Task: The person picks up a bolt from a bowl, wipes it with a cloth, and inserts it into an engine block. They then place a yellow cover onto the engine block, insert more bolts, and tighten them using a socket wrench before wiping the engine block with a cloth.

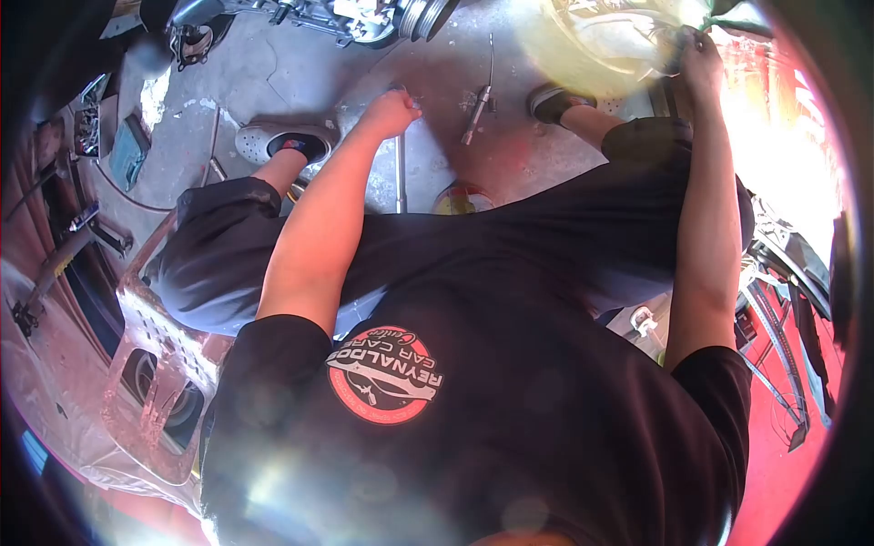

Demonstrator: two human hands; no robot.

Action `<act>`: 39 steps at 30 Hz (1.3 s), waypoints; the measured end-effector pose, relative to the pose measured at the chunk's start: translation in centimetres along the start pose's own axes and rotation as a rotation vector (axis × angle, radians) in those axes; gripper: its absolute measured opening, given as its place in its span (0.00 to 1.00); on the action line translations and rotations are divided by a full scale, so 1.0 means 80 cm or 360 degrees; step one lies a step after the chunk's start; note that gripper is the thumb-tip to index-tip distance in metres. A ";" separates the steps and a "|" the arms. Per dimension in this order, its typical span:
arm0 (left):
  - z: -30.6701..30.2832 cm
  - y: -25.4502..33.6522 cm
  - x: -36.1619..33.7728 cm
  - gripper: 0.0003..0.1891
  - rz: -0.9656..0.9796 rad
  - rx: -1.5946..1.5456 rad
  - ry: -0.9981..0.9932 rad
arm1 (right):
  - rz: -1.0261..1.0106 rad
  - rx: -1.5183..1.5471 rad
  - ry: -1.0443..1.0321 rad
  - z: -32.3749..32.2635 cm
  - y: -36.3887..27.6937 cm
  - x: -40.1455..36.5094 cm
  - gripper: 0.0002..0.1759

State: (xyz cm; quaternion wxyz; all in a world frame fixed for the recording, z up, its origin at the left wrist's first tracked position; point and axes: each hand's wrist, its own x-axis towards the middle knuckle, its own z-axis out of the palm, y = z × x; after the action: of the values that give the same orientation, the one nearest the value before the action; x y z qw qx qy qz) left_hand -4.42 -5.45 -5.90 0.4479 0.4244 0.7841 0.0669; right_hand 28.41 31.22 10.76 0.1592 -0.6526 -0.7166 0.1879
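My left hand (390, 114) is closed in a fist over the floor between my knees. From under it a straight metal bar (401, 177) runs back toward my lap. My right hand (701, 68) reaches forward at the far right, fingers closed beside a yellowish translucent sheet or container (601, 55). Something dark shows at those fingertips, but I cannot tell what it is. On the floor between the hands lies a slim tool (477, 114) with a long thin rod at one end.
An engine part with a ribbed pulley (426, 16) stands at the front. My feet wear clogs (282, 143). A worn plastic chair (150, 382) is at my left. A round reddish container (462, 198) sits near my lap. Metal parts (774, 337) lie right, beside strong glare.
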 end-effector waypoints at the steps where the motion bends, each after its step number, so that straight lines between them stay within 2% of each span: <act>1: -0.002 0.003 -0.003 0.20 0.0008 0.0014 0.0021 | 0.0013 0.0001 0.0069 0.001 -0.004 -0.002 0.28; 2: -0.005 0.007 -0.005 0.20 0.0019 0.0029 0.0044 | 0.0028 0.0004 0.0142 0.002 -0.008 -0.001 0.28; 5: -0.001 0.008 -0.009 0.18 0.0041 0.0173 -0.0017 | 0.0404 0.0533 0.0171 -0.002 -0.024 0.004 0.26; 10: 0.048 0.022 -0.011 0.14 -0.0025 0.0405 -0.0080 | 0.0367 0.0582 -0.0121 0.014 -0.012 0.016 0.26; 11: 0.064 0.032 -0.012 0.13 -0.0051 0.0397 -0.0077 | 0.0470 0.0845 -0.0229 0.025 -0.004 0.016 0.24; 15: 0.133 0.072 -0.005 0.17 0.0219 0.0541 -0.0182 | 0.0700 0.0941 -0.0509 0.041 0.014 0.000 0.20; 17: 0.149 0.092 -0.006 0.18 0.0241 0.0502 -0.0152 | 0.0623 0.0940 -0.0624 0.048 0.020 -0.012 0.19; 18: 0.160 0.097 0.001 0.19 0.0193 0.0466 -0.0188 | 0.0114 0.0081 -0.0470 0.046 0.010 -0.021 0.19; 19: 0.169 0.097 0.009 0.20 0.0136 0.0429 -0.0208 | 0.0043 0.0199 -0.0503 0.062 0.030 -0.016 0.21; 20: 0.169 0.097 0.014 0.20 0.0110 0.0424 -0.0228 | 0.0118 0.0230 -0.0596 0.058 0.016 -0.033 0.21; 21: 0.170 0.096 0.020 0.20 0.0079 0.0419 -0.0250 | 0.0034 0.0327 -0.0511 0.084 0.043 -0.030 0.18; 23: 0.188 0.077 0.042 0.17 0.0079 0.0422 -0.0285 | -0.0291 0.0083 -0.0410 0.109 0.078 -0.028 0.15; 25: 0.185 0.077 0.051 0.15 0.0247 0.0650 -0.0449 | -0.0270 0.0078 -0.0437 0.104 0.058 -0.031 0.13; 27: 0.187 0.072 0.055 0.15 0.0300 0.0542 -0.0317 | -0.0137 0.0089 -0.0454 0.106 0.048 -0.025 0.14; 29: 0.202 0.065 0.059 0.16 0.0301 0.0461 -0.0117 | -0.0241 0.0078 -0.0351 0.126 0.064 -0.012 0.16; 31: 0.216 0.058 0.058 0.16 0.0236 0.0425 0.0138 | -0.0057 0.0206 -0.0344 0.143 0.074 0.006 0.16; 34: 0.188 0.081 0.034 0.14 0.0061 0.0287 0.0018 | 0.0061 0.0153 -0.0361 0.149 0.059 0.009 0.15; 37: 0.097 0.116 -0.008 0.15 0.0532 0.0184 0.0097 | -0.0063 0.0112 -0.0333 0.200 0.105 0.048 0.15; 39: 0.026 0.139 -0.042 0.12 0.0613 0.0218 0.0041 | 0.0015 0.0197 -0.0313 0.224 0.108 0.058 0.14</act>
State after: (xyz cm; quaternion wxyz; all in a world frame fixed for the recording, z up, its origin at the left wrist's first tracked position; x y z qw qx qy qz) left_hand 4.73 -1.41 0.44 0.3869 0.5950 0.6969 0.1033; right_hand 27.03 35.39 -9.20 0.1271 -0.6233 -0.7127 0.2957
